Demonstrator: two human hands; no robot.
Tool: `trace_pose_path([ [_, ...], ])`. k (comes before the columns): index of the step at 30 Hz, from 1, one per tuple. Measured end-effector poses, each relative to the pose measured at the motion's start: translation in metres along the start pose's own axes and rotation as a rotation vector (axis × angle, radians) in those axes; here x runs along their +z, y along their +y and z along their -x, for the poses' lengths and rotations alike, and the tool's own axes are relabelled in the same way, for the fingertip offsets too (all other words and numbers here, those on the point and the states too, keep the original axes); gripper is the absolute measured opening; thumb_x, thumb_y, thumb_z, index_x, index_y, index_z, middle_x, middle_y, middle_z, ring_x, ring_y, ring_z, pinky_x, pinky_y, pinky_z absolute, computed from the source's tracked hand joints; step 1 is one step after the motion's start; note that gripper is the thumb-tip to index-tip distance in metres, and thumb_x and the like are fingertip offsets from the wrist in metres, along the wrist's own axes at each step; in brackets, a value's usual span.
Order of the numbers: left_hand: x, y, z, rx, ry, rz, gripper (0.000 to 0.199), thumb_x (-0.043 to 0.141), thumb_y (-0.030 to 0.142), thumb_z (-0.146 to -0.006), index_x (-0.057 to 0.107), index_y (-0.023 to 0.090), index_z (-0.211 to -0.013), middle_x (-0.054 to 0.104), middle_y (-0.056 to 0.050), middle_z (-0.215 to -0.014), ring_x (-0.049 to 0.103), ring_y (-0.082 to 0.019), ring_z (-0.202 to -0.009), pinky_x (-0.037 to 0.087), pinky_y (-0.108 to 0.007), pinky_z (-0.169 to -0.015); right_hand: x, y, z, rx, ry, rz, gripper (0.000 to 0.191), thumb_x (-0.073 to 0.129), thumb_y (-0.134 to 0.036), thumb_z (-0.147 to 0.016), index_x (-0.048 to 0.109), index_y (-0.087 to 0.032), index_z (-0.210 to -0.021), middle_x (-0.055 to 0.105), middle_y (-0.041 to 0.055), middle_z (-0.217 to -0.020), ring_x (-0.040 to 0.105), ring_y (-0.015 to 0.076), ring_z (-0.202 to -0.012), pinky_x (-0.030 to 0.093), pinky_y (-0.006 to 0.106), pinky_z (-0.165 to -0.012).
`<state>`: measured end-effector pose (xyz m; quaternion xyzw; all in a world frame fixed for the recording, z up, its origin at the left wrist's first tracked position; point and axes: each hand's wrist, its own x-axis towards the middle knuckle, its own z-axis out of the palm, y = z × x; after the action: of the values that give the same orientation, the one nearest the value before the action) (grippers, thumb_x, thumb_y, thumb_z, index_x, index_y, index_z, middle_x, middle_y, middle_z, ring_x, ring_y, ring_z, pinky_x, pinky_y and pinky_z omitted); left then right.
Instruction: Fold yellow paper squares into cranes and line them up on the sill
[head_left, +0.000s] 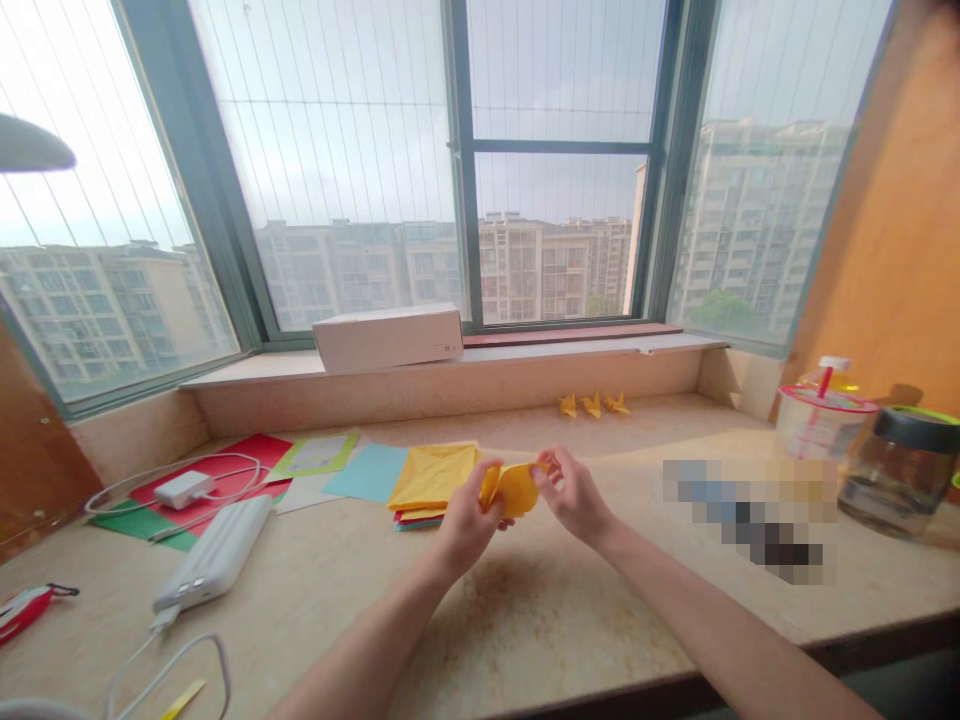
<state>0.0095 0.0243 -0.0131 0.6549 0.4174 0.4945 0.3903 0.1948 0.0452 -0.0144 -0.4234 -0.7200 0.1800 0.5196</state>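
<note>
A partly folded piece of yellow origami paper (519, 492) is held up above the counter between both hands. My left hand (469, 515) grips its left side, with the thumb in front and fingers behind. My right hand (568, 492) pinches its upper right corner between thumb and fingertips. Just left of my left hand lies a stack of folded paper (433, 476), yellow on top with red and blue edges beneath. Three small yellow paper cranes (592, 404) stand in a row at the back of the counter.
Flat coloured sheets (369, 472) lie to the left, near a white charger (184, 489) and a white power bank (217, 552) with cables. A white box (388, 338) sits on the window ledge. At right stand a lidded cup (821, 425) and a dark-lidded jar (892, 480), beside a blurred-out patch.
</note>
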Motion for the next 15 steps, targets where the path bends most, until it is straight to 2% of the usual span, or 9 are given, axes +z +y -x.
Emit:
trace_pose_path([
  [3,0.0007,-0.0010,0.0000,0.053,0.002,-0.061,0.040,0.055,0.020,-0.082,0.049,0.020,-0.122,0.069,-0.004,-0.088,0.069,-0.015,-0.057,0.057,-0.026,-0.052,0.0027,-0.0032,0.0039,-0.033,-0.064,-0.012,0.035,0.064,-0.038,-0.084,0.052,-0.021,-0.113,0.069,0.0073,-0.103,0.066,0.0203,-0.084,0.052,0.033,-0.075],
  [6,0.0014,-0.0014,0.0005,0.084,-0.037,-0.090,0.038,0.056,0.023,-0.084,0.050,0.021,-0.121,0.069,-0.003,-0.086,0.070,-0.016,-0.060,0.057,-0.027,-0.054,0.0050,-0.0059,0.0051,-0.011,-0.092,-0.087,0.041,0.064,-0.037,-0.085,0.052,-0.021,-0.120,0.072,0.0060,-0.097,0.067,0.0199,-0.079,0.052,0.032,-0.072],
  [11,0.0021,-0.0031,0.0026,0.089,-0.056,-0.103,0.038,0.057,0.023,-0.084,0.049,0.022,-0.122,0.067,-0.002,-0.086,0.068,-0.016,-0.065,0.054,-0.027,-0.056,0.0062,-0.0042,0.0008,0.101,0.007,-0.251,0.028,0.063,-0.035,-0.083,0.063,-0.017,-0.104,0.072,0.0060,-0.090,0.065,0.0184,-0.072,0.052,0.029,-0.065],
  [15,0.0011,0.0055,0.0078,0.136,-0.082,-0.075,0.042,0.061,0.034,-0.086,0.049,0.020,-0.124,0.064,-0.001,-0.083,0.062,-0.015,-0.066,0.050,-0.026,-0.060,0.0058,-0.0036,-0.0006,0.085,0.021,-0.256,0.027,0.066,-0.038,-0.081,0.067,-0.017,-0.098,0.072,0.0061,-0.087,0.065,0.0194,-0.074,0.053,0.031,-0.069],
])
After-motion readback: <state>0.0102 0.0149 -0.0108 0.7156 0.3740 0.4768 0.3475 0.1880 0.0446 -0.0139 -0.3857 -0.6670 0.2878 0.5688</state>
